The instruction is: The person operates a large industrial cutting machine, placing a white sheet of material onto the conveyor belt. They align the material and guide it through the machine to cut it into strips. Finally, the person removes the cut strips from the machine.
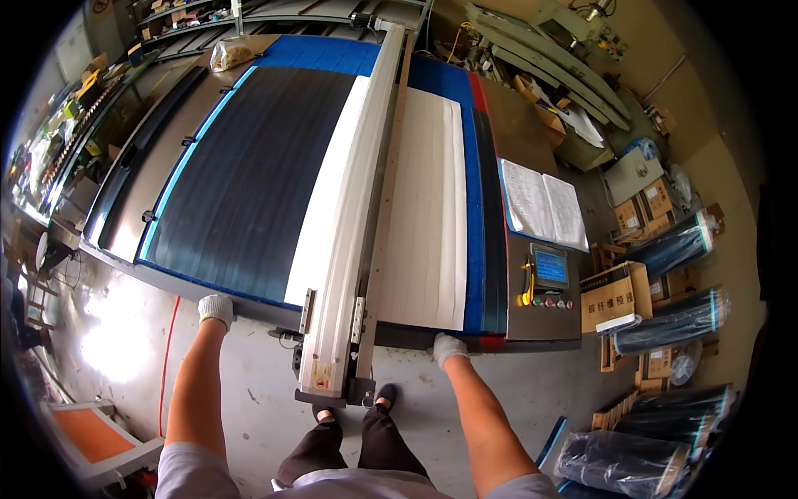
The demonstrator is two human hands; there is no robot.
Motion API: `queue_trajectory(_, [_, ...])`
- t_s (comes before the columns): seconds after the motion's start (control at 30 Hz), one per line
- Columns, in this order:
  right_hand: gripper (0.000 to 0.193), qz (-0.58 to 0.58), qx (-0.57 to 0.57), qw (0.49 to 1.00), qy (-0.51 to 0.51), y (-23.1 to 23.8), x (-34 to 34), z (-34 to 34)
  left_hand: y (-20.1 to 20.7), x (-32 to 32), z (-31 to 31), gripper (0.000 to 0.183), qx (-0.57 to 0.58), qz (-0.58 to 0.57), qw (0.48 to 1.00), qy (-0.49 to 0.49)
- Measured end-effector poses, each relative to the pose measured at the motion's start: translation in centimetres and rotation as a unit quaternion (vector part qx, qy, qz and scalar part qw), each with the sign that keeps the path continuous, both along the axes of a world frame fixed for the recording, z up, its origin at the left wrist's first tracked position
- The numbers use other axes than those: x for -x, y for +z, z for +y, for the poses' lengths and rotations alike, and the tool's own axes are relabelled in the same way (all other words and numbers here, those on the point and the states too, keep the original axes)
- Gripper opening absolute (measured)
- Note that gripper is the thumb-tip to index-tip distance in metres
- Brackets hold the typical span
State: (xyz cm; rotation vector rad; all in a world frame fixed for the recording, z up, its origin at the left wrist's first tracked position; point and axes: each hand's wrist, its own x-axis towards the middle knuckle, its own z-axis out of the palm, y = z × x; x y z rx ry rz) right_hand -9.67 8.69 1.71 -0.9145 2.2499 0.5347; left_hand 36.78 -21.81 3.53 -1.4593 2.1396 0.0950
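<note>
White knit gloves cover both hands of a worker standing at a broad bench (536,327). The left hand (216,308), at 8 o'clock, is at the front edge beside the near end of a black sheet (249,175), which lies flat toward 10 o'clock. The right hand (450,347), at 5 o'clock, is at the same edge, just below a white sheet (428,216). Whether the fingers of either are apart, together or clamped on the edge cannot be told. A long metal beam (349,249) spans the bench between them. At 11 o'clock, a clear plastic bag (232,53) holds pale yellowish contents too small to identify. Off the bench at 3 o'clock stands a cardboard box (611,295), its contents unclear; at 4 o'clock, clear film wraps a dark roll (619,457).
</note>
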Motion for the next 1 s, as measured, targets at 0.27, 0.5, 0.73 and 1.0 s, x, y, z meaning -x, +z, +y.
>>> queue_trajectory(0.27, [0.032, -0.010, 0.004, 1.000, 0.016, 2.1, -0.8, -0.3, 0.4, -0.4, -0.3, 0.035, -0.011, 0.001, 1.000, 0.003])
queue_trajectory(0.5, [0.030, -0.001, 0.004, 1.000, 0.015, 1.5, -0.6, 0.0, 0.9, 0.2, -0.6, 0.038, -0.022, 0.000, 0.999, 0.024])
queue_trajectory(0.73, [0.033, -0.003, 0.007, 1.000, 0.004, 1.4, -0.7, -0.2, 0.6, -0.3, -0.8, 0.039, -0.030, 0.011, 0.999, 0.018])
queue_trajectory(1.0, [0.049, -0.019, -0.015, 1.000, -0.012, 1.6, -0.4, -0.4, 1.0, 0.1, -0.7, 0.040, -0.035, 0.009, 0.999, 0.033])
